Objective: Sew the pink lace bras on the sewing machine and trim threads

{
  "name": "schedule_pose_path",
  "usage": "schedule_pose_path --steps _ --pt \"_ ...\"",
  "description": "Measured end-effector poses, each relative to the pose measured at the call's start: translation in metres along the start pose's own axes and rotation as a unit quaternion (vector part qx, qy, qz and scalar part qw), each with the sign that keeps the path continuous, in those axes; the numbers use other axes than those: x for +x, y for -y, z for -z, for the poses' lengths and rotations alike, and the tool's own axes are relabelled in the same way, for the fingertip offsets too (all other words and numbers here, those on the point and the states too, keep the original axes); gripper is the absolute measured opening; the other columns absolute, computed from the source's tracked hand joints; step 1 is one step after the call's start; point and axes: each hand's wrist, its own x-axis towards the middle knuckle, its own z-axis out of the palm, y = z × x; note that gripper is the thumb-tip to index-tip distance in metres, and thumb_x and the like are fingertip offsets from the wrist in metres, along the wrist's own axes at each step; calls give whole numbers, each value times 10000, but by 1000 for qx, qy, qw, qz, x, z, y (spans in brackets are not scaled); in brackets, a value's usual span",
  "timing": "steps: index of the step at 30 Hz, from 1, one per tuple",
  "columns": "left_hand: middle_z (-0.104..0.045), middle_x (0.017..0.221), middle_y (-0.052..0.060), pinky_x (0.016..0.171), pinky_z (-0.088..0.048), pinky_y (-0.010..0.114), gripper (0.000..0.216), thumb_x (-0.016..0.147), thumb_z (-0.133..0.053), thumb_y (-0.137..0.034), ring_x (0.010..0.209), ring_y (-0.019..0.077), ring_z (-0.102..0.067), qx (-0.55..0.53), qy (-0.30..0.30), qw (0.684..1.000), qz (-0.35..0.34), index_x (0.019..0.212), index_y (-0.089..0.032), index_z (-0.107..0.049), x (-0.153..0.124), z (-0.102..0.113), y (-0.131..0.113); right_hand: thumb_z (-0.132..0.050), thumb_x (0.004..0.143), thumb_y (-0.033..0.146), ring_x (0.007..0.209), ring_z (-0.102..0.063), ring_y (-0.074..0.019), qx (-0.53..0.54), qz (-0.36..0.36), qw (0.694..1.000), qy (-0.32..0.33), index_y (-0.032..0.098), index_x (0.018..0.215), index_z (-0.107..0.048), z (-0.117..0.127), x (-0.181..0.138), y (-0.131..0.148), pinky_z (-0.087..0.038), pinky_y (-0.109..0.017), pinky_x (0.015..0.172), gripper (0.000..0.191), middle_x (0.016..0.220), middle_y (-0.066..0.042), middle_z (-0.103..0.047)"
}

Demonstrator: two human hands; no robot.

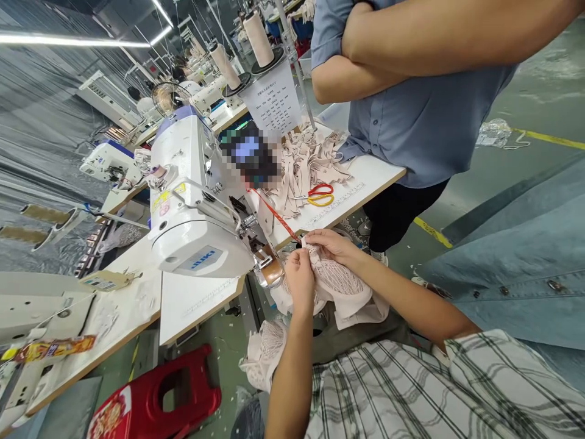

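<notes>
A pale pink lace bra [340, 277] hangs over my lap, gathered between both hands just in front of the sewing machine [196, 201]. My left hand [300, 277] is closed with thumb and fingers pinching its edge. On the far side of that edge, my right hand [333, 247] pinches the fabric too, its fingertips close to the left ones. The machine's needle area and presser foot [265, 259] lie just left of my hands. A red ribbon [276, 213] runs from the machine bed down to near my fingers. More lace fabric [265, 353] droops below my left wrist.
Scissors with red and yellow handles [320, 195] lie beside a heap of beige straps [306, 164] on the white table [361, 183]. A person in a blue shirt [402, 116] stands with folded arms at its end. A red stool [159, 396] stands lower left.
</notes>
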Motion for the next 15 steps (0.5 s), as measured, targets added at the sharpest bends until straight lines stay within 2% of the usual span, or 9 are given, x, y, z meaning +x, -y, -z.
schedule_pose_path --steps 11,15 --pt "-536 642 -29 647 -407 255 289 826 -579 -451 643 137 -510 -55 12 998 26 715 -184 -592 6 -2 2 -884 501 322 534 -473 -62 4 5 999 -35 163 596 -648 0 3 1 -366 -206 518 301 531 59 -561" --pt "-512 623 -40 628 -389 246 297 817 -595 -448 618 123 -477 -63 15 997 33 682 -186 -565 7 0 2 -903 486 341 551 -498 -73 8 1 999 -37 169 616 -657 -1 2 1 -391 -205 522 328 563 48 -591"
